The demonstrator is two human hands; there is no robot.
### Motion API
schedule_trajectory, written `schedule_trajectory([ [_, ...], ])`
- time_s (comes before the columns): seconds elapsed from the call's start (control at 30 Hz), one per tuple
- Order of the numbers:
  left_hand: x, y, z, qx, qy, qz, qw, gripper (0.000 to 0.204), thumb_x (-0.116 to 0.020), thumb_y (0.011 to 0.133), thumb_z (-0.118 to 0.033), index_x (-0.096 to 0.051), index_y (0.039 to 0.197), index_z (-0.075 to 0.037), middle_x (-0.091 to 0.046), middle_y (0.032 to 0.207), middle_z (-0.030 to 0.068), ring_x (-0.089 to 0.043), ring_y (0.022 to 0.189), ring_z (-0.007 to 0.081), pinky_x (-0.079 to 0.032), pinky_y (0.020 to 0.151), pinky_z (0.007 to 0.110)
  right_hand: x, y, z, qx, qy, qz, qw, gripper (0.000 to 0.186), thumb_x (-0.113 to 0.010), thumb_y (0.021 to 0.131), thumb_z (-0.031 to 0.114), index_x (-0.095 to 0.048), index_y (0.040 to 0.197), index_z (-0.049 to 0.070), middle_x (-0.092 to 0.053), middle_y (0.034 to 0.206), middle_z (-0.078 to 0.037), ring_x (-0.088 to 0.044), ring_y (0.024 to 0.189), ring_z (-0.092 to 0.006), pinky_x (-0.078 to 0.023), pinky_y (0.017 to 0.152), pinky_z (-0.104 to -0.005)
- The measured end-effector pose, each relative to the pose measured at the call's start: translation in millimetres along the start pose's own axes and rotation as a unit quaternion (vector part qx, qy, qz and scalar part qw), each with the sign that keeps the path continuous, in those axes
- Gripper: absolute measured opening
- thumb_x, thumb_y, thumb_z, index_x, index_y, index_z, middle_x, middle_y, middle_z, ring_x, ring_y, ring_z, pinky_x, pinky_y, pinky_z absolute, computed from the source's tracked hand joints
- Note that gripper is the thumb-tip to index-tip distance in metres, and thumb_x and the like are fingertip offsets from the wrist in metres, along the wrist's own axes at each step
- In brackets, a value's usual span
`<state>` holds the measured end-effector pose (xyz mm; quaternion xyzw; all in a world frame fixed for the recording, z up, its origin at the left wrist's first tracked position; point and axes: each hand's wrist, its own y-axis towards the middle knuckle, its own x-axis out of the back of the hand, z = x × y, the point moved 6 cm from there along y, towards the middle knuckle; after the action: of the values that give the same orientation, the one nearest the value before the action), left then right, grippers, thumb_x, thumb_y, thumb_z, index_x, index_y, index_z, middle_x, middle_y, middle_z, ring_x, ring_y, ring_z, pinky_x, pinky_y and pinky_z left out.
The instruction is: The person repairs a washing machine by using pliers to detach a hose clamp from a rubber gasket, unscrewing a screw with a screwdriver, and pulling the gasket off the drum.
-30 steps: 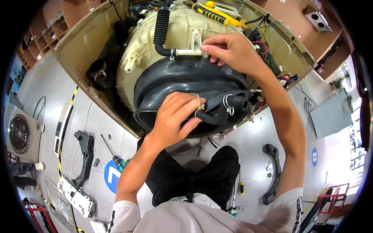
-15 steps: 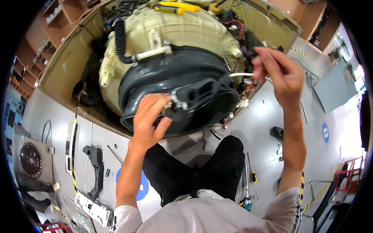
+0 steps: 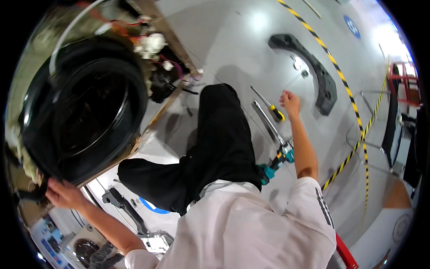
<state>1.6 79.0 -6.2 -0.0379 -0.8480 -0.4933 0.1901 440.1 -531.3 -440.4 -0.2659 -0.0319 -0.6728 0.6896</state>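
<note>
At the machine's near edge, my left hand (image 3: 66, 193) is by the black rubber door gasket (image 3: 112, 154). Its blurred fingertips reach a short black hose piece (image 3: 33, 193), and whether they grip it cannot be made out. My right hand (image 3: 291, 102) is out over the floor with loosely curled fingers slightly apart and nothing visible in them. Closest to it is a yellow-and-black screwdriver (image 3: 277, 112), lying beside a long metal bar or wrench (image 3: 268, 120). A teal-and-black power tool (image 3: 267, 172) lies nearer my body. A white tube (image 3: 67, 38) arches above the gasket.
White connectors and coloured wires (image 3: 152, 47) hang at the cabinet edge (image 3: 172, 31). A curved dark grey block (image 3: 313, 67) lies on the floor beyond my right hand, with small metal parts (image 3: 298, 63) beside it. Yellow-and-black tape (image 3: 333, 60) crosses the floor.
The view has swung right. My right hand has left the white tube and moved out over the floor tools. My left hand has shifted from the clamped black hose to the gasket's edge.
</note>
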Motion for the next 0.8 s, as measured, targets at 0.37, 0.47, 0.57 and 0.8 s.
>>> schedule_trajectory([
  [0.37,-5.8,7.3,-40.1,-0.441,0.433,0.032,0.786,0.049,-0.062,0.092,-0.033,-0.055,0.122,0.006,-0.063,0.109,0.0238,-0.060,0.099,0.0404,-0.047,0.090,0.048,22.0,-116.9,-155.3,-0.026,-0.255,-0.049,0.965,0.023,-0.063,0.086,0.023,-0.071,0.100,0.006,-0.070,0.087,-0.016,-0.067,0.083,-0.0318,-0.051,0.076,-0.0389],
  [0.47,-15.2,9.3,-67.3,-0.417,0.411,0.046,0.809,0.050,-0.059,0.093,-0.035,-0.054,0.125,0.004,-0.059,0.117,0.0237,-0.056,0.107,0.0428,-0.044,0.093,0.053,-13.9,-97.0,-135.3,-0.028,-0.229,0.026,0.973,0.025,-0.062,0.090,0.024,-0.071,0.105,0.006,-0.071,0.084,-0.011,-0.068,0.077,-0.0226,-0.051,0.074,-0.0336],
  [0.57,-2.8,8.8,-61.0,-0.376,0.470,0.006,0.798,0.050,-0.062,0.090,-0.028,-0.052,0.128,0.003,-0.059,0.122,0.0225,-0.056,0.112,0.0412,-0.042,0.097,0.050,-65.5,-78.5,-124.9,0.052,-0.217,0.137,0.965,0.027,-0.061,0.090,0.025,-0.070,0.106,0.005,-0.070,0.082,-0.012,-0.068,0.078,-0.0234,-0.051,0.074,-0.0341],
  [0.8,-18.3,-0.1,-93.6,-0.227,0.154,-0.032,0.961,0.049,-0.056,0.092,-0.026,-0.047,0.129,0.004,-0.057,0.120,0.0200,-0.055,0.110,0.0320,-0.043,0.093,0.041,-125.4,-25.2,-118.0,0.114,-0.198,0.292,0.929,0.026,-0.060,0.091,0.025,-0.069,0.102,0.002,-0.069,0.079,-0.013,-0.067,0.078,-0.0259,-0.051,0.072,-0.0383],
])
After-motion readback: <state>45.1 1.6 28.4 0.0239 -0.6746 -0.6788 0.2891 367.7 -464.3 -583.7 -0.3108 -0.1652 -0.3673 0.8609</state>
